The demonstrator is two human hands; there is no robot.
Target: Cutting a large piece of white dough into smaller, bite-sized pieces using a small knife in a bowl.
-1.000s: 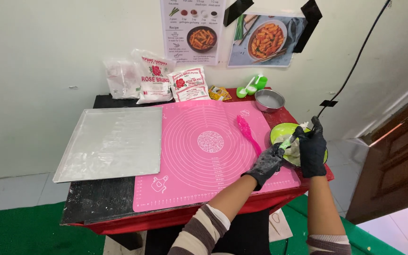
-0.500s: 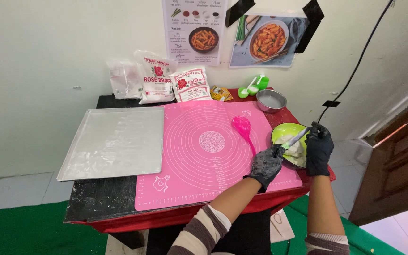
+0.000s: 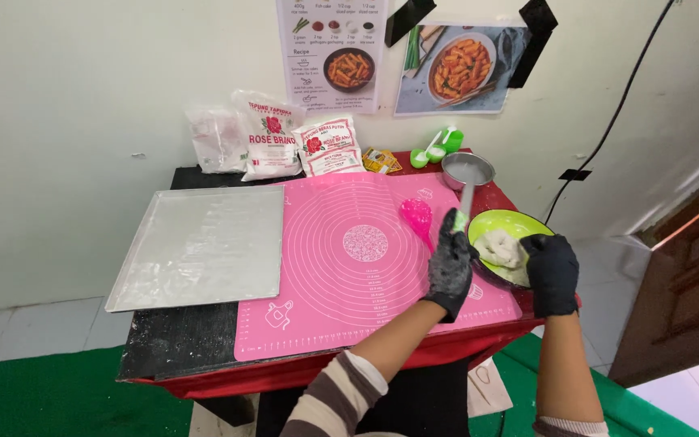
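My left hand, in a black glove, is closed around the green handle of a pale scraper, which stands upright at the left rim of a green bowl. A lump of white dough lies in that bowl. On the bowl's near right rim sits my gloved right hand, gripping it, with the fingers next to the dough. The bowl stands at the right edge of a pink silicone mat on a red table.
A pink spoon lies on the mat near the left hand. A metal tray fills the left side. A small metal bowl, green measuring spoons, yellow sachets and flour bags line the back wall.
The scraper lay slanted across the bowl at my right hand; now it stands upright in my left. My right hand has dropped to the bowl's near rim.
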